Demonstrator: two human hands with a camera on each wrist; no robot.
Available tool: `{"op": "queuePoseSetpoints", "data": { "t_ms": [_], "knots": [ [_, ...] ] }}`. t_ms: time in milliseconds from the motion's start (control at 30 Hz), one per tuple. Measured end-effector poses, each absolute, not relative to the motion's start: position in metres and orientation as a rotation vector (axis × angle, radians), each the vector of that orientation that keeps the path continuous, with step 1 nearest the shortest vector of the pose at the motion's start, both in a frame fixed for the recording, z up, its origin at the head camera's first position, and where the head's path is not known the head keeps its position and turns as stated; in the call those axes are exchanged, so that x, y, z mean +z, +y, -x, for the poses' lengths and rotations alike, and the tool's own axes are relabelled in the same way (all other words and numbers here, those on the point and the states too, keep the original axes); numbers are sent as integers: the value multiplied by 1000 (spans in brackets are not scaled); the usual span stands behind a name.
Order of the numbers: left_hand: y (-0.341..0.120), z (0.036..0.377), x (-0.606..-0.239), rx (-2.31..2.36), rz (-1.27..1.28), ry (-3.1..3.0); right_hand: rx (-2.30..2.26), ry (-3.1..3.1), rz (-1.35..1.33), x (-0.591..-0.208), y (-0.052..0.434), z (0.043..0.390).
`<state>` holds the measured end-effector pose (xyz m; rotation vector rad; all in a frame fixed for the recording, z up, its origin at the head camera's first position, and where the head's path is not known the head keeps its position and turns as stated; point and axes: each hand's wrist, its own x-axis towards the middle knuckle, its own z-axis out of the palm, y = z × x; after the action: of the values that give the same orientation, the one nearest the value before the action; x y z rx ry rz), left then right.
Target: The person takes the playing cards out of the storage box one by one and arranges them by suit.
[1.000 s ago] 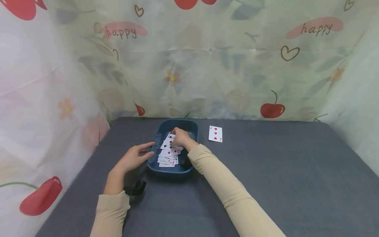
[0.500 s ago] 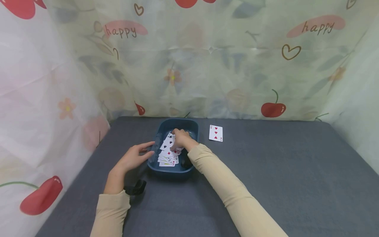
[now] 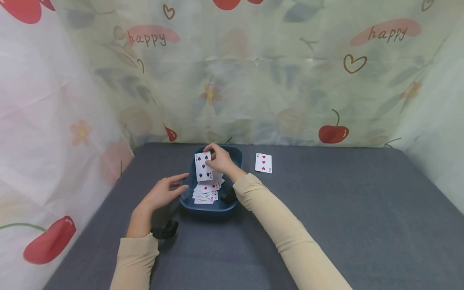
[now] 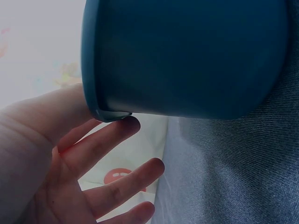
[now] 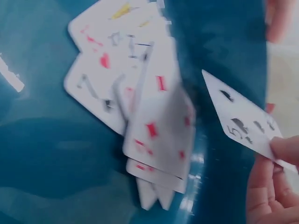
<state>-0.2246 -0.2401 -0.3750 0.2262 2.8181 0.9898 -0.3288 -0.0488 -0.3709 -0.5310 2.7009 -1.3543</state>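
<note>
My right hand (image 3: 220,160) pinches a playing card, the five of spades (image 3: 203,172), between thumb and fingers. The card is raised above the dark blue plastic basin (image 3: 237,155), face towards me. In the right wrist view the same five of spades (image 5: 240,121) tilts beside the pile. Inside the basin lies an overlapping heap of playing cards (image 3: 207,194), a diamond card (image 5: 161,107) on top. My left hand (image 3: 163,194) is at the basin's left side, fingers fairly straight. In the left wrist view its fingertips (image 4: 131,125) are right at the rim (image 4: 91,70).
A three of hearts (image 3: 263,163) lies face up on the dark grey tabletop (image 3: 344,209), right of the basin. A printed curtain (image 3: 253,92) stands along the back edge, with more fabric on both sides. A black wrist camera (image 3: 166,230) sits on my left wrist.
My right hand has lifted the five of spades off the heap and brought it up and slightly left. The cards beneath now show more. My left hand has stayed at the basin.
</note>
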Motion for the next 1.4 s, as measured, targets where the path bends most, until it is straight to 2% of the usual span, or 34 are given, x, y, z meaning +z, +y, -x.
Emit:
{"op": "queuePoseSetpoints", "data": {
  "t_ms": [400, 633, 1000, 1400],
  "knots": [
    [-240, 223, -375, 1000, -206, 2832, -1699, 2709, 534, -344, 1, 345],
    [-239, 222, -376, 1004, -190, 2829, -1718, 2689, 315, -341, 55, 349],
    [-239, 221, -374, 1003, -187, 2831, -1571, 2738, 79, -364, 134, 352],
    [-238, 222, -375, 1009, -191, 2823, -1514, 2728, -110, -396, 175, 359]
  ]
}}
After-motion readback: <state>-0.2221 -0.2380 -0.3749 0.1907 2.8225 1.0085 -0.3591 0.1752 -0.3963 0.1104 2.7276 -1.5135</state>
